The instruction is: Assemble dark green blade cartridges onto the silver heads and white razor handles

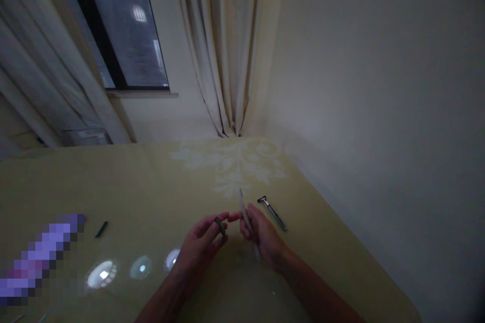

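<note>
Over the table, my left hand [202,239] pinches a small dark green strip-shaped piece [220,226] between thumb and fingers. Its exact kind cannot be made out. My right hand [261,232] is closed around a slim pale grey stick [245,216], which points up and away; dim light hides what kind it is. One right finger reaches across close to the left fingertips. A razor [273,213] with a dark head and a silver-and-black handle lies just right of my right hand. Farther left, a similar small dark green piece [101,229] rests on the table.
The glossy yellowish table [151,181] carries a pale floral pattern and bright lamp reflections. A blurred-out purple item [41,257] lies at left. A wall [379,111] borders the table's right side; curtains [227,35] and a window [121,25] stand behind it.
</note>
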Demonstrator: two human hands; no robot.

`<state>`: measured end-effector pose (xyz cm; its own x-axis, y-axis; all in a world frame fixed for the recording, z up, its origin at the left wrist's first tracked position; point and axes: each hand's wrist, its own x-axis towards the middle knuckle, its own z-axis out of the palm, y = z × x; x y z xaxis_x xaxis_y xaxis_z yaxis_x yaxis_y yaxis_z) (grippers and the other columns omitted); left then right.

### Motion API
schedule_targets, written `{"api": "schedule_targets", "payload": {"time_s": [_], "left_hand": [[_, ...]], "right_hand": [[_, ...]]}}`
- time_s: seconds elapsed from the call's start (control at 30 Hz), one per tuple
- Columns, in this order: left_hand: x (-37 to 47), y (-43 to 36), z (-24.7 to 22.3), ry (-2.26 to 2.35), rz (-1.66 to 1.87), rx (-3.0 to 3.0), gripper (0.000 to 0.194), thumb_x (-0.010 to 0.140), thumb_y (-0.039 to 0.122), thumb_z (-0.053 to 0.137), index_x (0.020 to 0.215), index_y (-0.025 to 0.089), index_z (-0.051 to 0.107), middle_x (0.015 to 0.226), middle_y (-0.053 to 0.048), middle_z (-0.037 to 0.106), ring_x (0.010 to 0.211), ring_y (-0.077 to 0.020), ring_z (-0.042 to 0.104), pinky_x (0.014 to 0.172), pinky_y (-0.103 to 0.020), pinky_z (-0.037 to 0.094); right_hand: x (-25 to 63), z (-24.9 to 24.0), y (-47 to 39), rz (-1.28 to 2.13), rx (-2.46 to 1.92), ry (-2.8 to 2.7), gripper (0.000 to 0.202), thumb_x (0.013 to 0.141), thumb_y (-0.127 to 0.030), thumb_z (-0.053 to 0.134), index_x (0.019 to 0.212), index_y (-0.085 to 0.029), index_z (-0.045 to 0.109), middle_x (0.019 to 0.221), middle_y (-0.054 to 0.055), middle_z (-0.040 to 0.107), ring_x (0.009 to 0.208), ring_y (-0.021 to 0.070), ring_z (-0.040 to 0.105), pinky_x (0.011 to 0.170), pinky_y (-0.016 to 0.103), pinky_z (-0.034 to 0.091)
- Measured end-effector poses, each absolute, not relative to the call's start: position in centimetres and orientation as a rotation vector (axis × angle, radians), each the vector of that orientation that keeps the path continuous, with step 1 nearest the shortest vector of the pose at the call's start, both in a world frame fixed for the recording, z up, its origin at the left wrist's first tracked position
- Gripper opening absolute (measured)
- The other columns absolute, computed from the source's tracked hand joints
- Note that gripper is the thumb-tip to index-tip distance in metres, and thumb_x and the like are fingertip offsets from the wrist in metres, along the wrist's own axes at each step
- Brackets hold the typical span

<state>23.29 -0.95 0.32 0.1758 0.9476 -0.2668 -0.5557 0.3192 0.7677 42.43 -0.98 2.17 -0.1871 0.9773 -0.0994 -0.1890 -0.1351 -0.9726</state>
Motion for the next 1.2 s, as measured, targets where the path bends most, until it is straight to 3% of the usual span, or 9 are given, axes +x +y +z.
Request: {"api": "schedule_targets", "payload": {"time_s": [0.07, 0.17, 0.33, 0.43, 0.53, 0.7, 0.87, 1.07, 1.2], "left_hand": [[22.8, -0.8, 0.4, 0.838, 1.191, 0.562, 0.039, 0.064, 0.046, 0.103, 0.091, 0.022, 0.087, 0.113, -0.009, 0.084, 0.097, -0.0184, 0.075, 0.086, -0.028, 0.061], [22.2, -0.7, 0.5, 0.845, 1.223, 0.544, 0.042, 0.061, 0.046, 0.105, 0.090, 0.022, 0.086, 0.099, -0.006, 0.085, 0.088, -0.0165, 0.076, 0.083, -0.027, 0.062], [22.4, -0.9, 0.9, 0.840, 1.274, 0.552, 0.042, 0.059, 0.040, 0.106, 0.091, 0.021, 0.086, 0.096, -0.006, 0.085, 0.088, -0.0164, 0.078, 0.081, -0.025, 0.063], [22.7, -1.2, 1.2, 0.836, 1.299, 0.558, 0.041, 0.060, 0.039, 0.106, 0.090, 0.020, 0.086, 0.087, -0.005, 0.084, 0.081, -0.0152, 0.077, 0.078, -0.024, 0.064], [23.0, -1.7, 1.4, 0.863, 1.304, 0.579, 0.043, 0.060, 0.039, 0.106, 0.093, 0.019, 0.087, 0.081, -0.005, 0.082, 0.077, -0.0164, 0.076, 0.072, -0.024, 0.064], [23.8, -2.4, 2.1, 0.950, 1.311, 0.662, 0.042, 0.066, 0.044, 0.101, 0.097, 0.020, 0.085, 0.097, -0.007, 0.083, 0.085, -0.0211, 0.079, 0.075, -0.028, 0.065], [24.4, -2.8, 2.9, 0.961, 1.361, 0.673, 0.034, 0.069, 0.041, 0.098, 0.089, 0.020, 0.081, 0.096, -0.006, 0.082, 0.093, -0.0235, 0.078, 0.087, -0.036, 0.067], [24.1, -2.7, 2.5, 1.021, 1.298, 0.688, 0.036, 0.065, 0.040, 0.099, 0.086, 0.018, 0.081, 0.090, -0.005, 0.081, 0.088, -0.0215, 0.077, 0.080, -0.030, 0.065], [23.8, -2.8, 2.4, 0.994, 1.203, 0.760, 0.032, 0.070, 0.038, 0.098, 0.087, 0.017, 0.081, 0.091, -0.008, 0.084, 0.089, -0.0229, 0.079, 0.085, -0.030, 0.063]], "right_hand": [[43.2, 2.6, -1.1, 1.272, -1.130, -1.235, 0.069, 0.104, -0.075, 0.041, 0.093, -0.016, 0.076, 0.066, -0.003, 0.043, 0.063, 0.0152, 0.037, 0.061, 0.030, 0.030], [43.7, 3.2, -1.7, 0.883, -1.191, -1.497, 0.050, 0.111, -0.057, 0.045, 0.097, -0.019, 0.075, 0.076, 0.000, 0.054, 0.072, 0.0176, 0.050, 0.069, 0.031, 0.038], [42.9, 3.1, -2.8, 0.501, -1.098, -1.769, 0.025, 0.113, -0.032, 0.052, 0.108, -0.020, 0.073, 0.094, 0.005, 0.070, 0.086, 0.0205, 0.064, 0.078, 0.032, 0.047], [42.6, 2.6, -3.0, 0.296, -1.045, -1.846, 0.028, 0.114, -0.023, 0.050, 0.133, -0.023, 0.070, 0.103, 0.007, 0.074, 0.094, 0.0232, 0.065, 0.084, 0.035, 0.051], [42.5, 2.3, -3.1, 0.177, -1.036, -1.872, 0.036, 0.113, -0.020, 0.050, 0.145, -0.027, 0.065, 0.100, 0.007, 0.072, 0.092, 0.0243, 0.063, 0.082, 0.037, 0.052], [41.7, 2.3, -3.5, 0.359, -1.053, -1.792, 0.031, 0.113, -0.022, 0.052, 0.139, -0.024, 0.069, 0.105, 0.008, 0.067, 0.091, 0.0212, 0.066, 0.081, 0.033, 0.054], [40.7, 3.1, -3.6, 0.711, -1.073, -1.720, 0.024, 0.113, -0.027, 0.053, 0.120, -0.025, 0.076, 0.105, 0.006, 0.068, 0.098, 0.0200, 0.067, 0.088, 0.031, 0.052], [40.6, 2.9, -3.3, 0.924, -1.230, -1.521, 0.018, 0.098, -0.036, 0.072, 0.102, -0.018, 0.075, 0.083, -0.001, 0.062, 0.066, 0.0137, 0.050, 0.061, 0.027, 0.039], [40.7, 2.7, -3.0, 1.127, -1.231, -1.420, 0.024, 0.092, -0.040, 0.076, 0.092, -0.016, 0.073, 0.073, -0.002, 0.056, 0.067, 0.0145, 0.048, 0.061, 0.028, 0.036]]}}
